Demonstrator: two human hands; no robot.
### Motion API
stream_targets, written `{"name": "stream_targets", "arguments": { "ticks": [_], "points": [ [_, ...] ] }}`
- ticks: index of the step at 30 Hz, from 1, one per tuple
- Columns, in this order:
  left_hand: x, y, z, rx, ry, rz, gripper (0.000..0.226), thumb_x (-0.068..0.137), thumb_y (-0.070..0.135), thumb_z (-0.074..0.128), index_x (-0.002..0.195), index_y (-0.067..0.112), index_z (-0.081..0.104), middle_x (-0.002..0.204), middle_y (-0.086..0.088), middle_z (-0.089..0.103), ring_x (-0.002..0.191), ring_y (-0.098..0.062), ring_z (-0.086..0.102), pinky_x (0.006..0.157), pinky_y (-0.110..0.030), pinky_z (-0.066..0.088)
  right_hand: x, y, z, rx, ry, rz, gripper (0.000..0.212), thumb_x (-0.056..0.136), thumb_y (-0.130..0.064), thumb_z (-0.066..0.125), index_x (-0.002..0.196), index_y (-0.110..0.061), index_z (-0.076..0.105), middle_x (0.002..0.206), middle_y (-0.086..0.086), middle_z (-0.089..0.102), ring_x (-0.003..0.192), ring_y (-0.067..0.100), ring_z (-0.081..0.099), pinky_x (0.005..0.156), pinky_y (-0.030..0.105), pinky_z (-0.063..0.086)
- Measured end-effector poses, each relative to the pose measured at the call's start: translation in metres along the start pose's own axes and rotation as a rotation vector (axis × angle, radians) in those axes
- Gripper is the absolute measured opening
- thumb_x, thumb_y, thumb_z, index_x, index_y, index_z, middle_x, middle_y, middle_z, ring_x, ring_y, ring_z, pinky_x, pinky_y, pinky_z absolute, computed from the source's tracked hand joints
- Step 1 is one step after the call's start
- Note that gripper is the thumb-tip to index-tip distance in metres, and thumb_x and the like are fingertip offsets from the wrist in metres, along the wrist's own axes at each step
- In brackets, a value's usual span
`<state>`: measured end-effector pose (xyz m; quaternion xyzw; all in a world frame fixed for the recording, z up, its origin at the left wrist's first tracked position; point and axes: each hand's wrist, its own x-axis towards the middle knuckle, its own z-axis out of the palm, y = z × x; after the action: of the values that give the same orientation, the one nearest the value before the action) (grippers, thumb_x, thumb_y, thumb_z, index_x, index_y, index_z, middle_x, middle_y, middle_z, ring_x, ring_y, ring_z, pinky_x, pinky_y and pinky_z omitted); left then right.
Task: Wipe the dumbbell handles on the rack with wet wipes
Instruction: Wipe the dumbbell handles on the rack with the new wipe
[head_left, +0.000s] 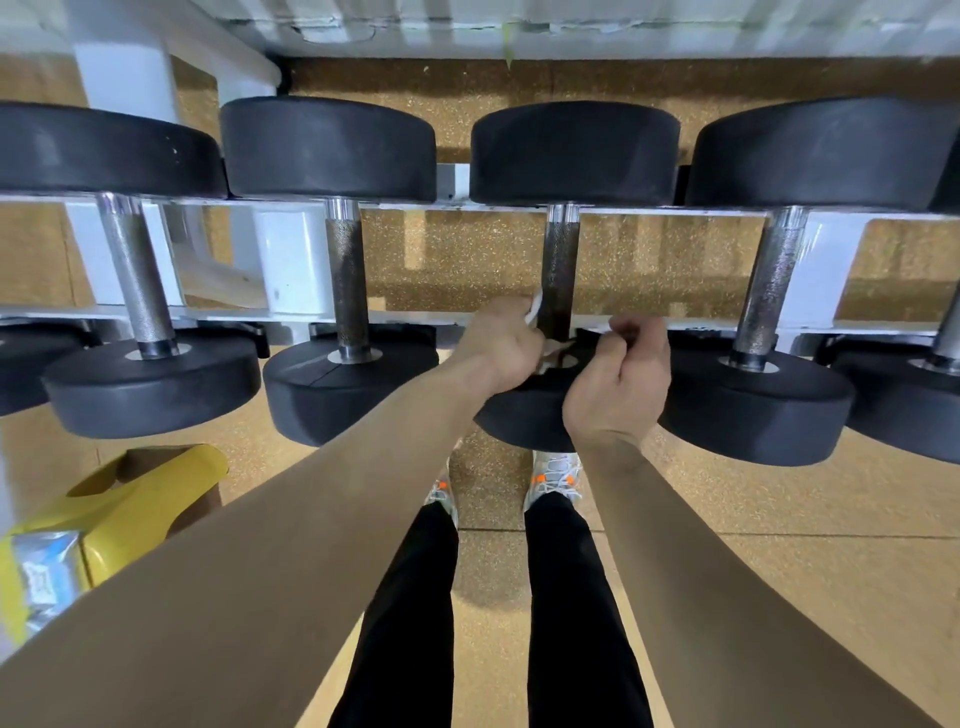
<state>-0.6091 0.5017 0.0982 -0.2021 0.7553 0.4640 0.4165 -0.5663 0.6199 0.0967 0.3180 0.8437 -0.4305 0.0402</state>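
Head view: left hand (501, 348) and right hand (623, 374) each appear to pinch one end of the wet wipe (535, 309). It is looped round the near end of the third dumbbell handle (560, 260) from the left on the rack (291, 260), probably so tension presses it onto the knurling. Near left, a yellow bag (140, 509) holds a wipe pack (44, 571).

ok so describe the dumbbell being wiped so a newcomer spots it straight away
On the white rack, find the row of black dumbbells. Take the third handle from the left. Only it has a left hand and right hand holding a white wipe at its near end.
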Motion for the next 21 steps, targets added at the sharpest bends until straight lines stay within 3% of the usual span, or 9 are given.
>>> {"name": "stream_targets", "arguments": {
  "ticks": [3,6,9,11,13,15,16,19,21],
  "points": [
    [-0.031,-0.005,-0.015,-0.168,0.054,0.045,0.013,0.096,0.008,0.054,0.093,0.017,0.064,0.081,-0.001,0.066,0.072,-0.017,0.064,0.057,-0.014,0.048,0.002,-0.003,-0.006,0.047,-0.110,0.075,0.037,0.087,-0.030,0.040,0.114,-0.016,0.061,0.111,-0.001,0.063,0.103,0.020,0.056,0.080,0.030,0.037],
    [-0.057,-0.013,-0.031,-0.424,0.023,0.055,0.034,0.075,0.017,0.058,0.106,0.012,0.070,0.091,-0.002,0.069,0.088,-0.021,0.066,0.079,-0.031,0.051,0.000,-0.012,-0.023,0.214,-0.295,0.104,0.035,0.093,-0.042,0.040,0.119,-0.031,0.062,0.123,-0.005,0.063,0.117,0.015,0.057,0.101,0.030,0.041],
    [-0.062,-0.017,-0.033,-0.587,-0.086,0.073,0.038,0.076,0.014,0.063,0.108,-0.007,0.068,0.098,-0.015,0.066,0.096,-0.030,0.064,0.088,-0.043,0.047,0.001,-0.035,-0.042,0.271,-0.565,0.101,0.038,0.090,-0.050,0.050,0.122,-0.034,0.061,0.121,-0.011,0.066,0.115,0.006,0.061,0.102,0.024,0.045],
    [-0.059,-0.010,-0.033,-0.542,-0.080,0.079,0.035,0.078,0.013,0.071,0.107,-0.006,0.070,0.096,-0.014,0.069,0.094,-0.028,0.067,0.088,-0.042,0.050,0.009,-0.044,-0.049,0.241,-0.682,0.062,0.044,0.085,-0.053,0.059,0.117,-0.025,0.068,0.109,-0.008,0.071,0.105,0.007,0.067,0.099,0.031,0.053],
    [-0.055,-0.002,-0.035,-0.461,-0.038,0.084,0.025,0.081,0.016,0.079,0.103,0.005,0.074,0.092,-0.007,0.074,0.090,-0.024,0.071,0.087,-0.042,0.054,0.019,-0.048,-0.056,0.176,-0.781,0.021,0.053,0.073,-0.070,0.071,0.107,-0.029,0.072,0.102,-0.003,0.073,0.101,0.013,0.070,0.097,0.040,0.057],
    [-0.049,0.005,-0.040,-0.351,0.006,0.088,0.020,0.082,0.024,0.082,0.099,0.014,0.076,0.089,-0.001,0.076,0.087,-0.018,0.073,0.084,-0.038,0.056,0.029,-0.051,-0.058,0.109,-0.860,-0.007,0.067,0.060,-0.083,0.074,0.105,-0.032,0.072,0.103,0.002,0.075,0.101,0.019,0.071,0.094,0.038,0.058],
    [-0.045,0.007,-0.043,-0.283,0.017,0.092,0.021,0.081,0.028,0.083,0.098,0.018,0.076,0.089,0.001,0.077,0.087,-0.016,0.072,0.084,-0.037,0.057,0.033,-0.053,-0.057,0.072,-0.872,-0.016,0.062,0.064,-0.077,0.077,0.105,-0.030,0.072,0.101,0.003,0.076,0.099,0.020,0.072,0.092,0.036,0.058],
    [-0.037,0.013,-0.053,-0.154,0.016,0.105,0.023,0.078,0.026,0.085,0.099,0.029,0.077,0.099,0.003,0.075,0.096,-0.018,0.070,0.091,-0.043,0.058,0.048,-0.056,-0.051,-0.058,-0.799,-0.104,0.004,0.091,-0.024,0.076,0.090,-0.022,0.073,0.078,-0.010,0.072,0.075,0.003,0.068,0.071,0.028,0.053],
    [-0.031,0.015,-0.060,-0.099,0.011,0.070,0.028,0.077,0.019,0.083,0.099,0.034,0.074,0.105,0.002,0.071,0.097,-0.022,0.070,0.086,-0.044,0.061,0.056,-0.058,-0.050,-0.032,-0.766,-0.076,0.014,0.093,-0.007,0.068,0.088,-0.019,0.074,0.077,-0.011,0.073,0.076,0.003,0.069,0.071,0.026,0.055]
  ]
}}
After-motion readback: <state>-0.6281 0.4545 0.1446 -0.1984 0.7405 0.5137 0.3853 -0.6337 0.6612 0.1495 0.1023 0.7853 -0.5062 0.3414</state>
